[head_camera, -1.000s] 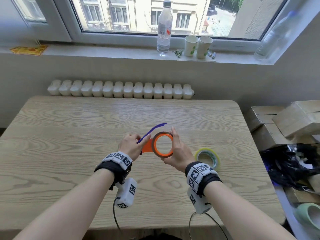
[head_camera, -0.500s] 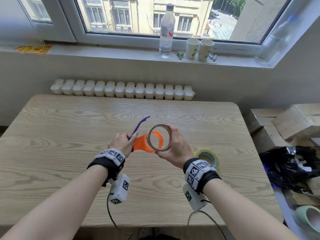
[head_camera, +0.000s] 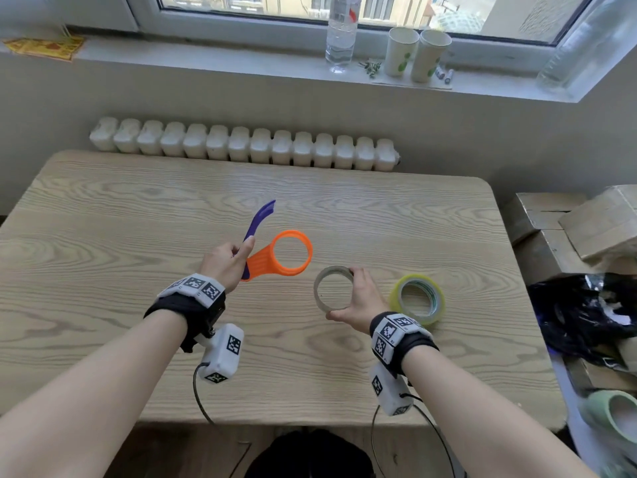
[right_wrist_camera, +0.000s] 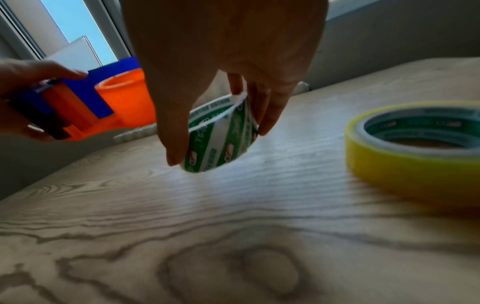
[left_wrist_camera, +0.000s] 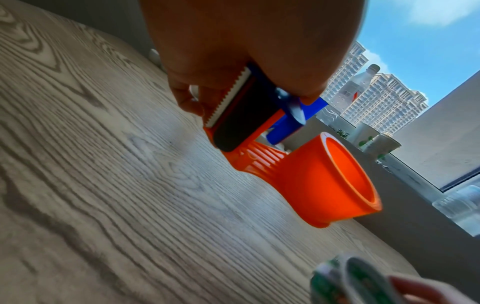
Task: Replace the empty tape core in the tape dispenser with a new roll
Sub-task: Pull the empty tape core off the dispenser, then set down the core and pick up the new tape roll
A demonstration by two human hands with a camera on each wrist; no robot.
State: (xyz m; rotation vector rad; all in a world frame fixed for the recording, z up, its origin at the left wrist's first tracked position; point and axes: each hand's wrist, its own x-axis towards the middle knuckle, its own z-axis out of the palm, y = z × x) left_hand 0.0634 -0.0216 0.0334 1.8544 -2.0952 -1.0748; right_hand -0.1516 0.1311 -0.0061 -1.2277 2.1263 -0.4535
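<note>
My left hand [head_camera: 225, 260] grips the tape dispenser [head_camera: 275, 253] by its blade end, above the table; its orange hub [left_wrist_camera: 330, 183] is bare and its purple flap [head_camera: 258, 217] sticks up. In the left wrist view the serrated blade [left_wrist_camera: 228, 96] lies under my fingers. My right hand [head_camera: 362, 298] pinches the empty cardboard core [head_camera: 333, 288] between thumb and fingers, low over the table, right of the dispenser. The core's green-and-white printed inside [right_wrist_camera: 221, 135] shows in the right wrist view. A new yellow tape roll [head_camera: 417, 300] lies flat just right of my right hand.
The wooden table [head_camera: 138, 305] backs onto a white radiator [head_camera: 241, 143]. Cardboard boxes [head_camera: 579, 222] and a black bag [head_camera: 582, 312] crowd the right side. A water bottle [head_camera: 341, 32] and two paper cups [head_camera: 417, 53] stand on the windowsill.
My right hand has pulled the empty core off the orange hub and carried it down and to the right, toward the yellow roll. The left hand has tilted the dispenser, now bare.
</note>
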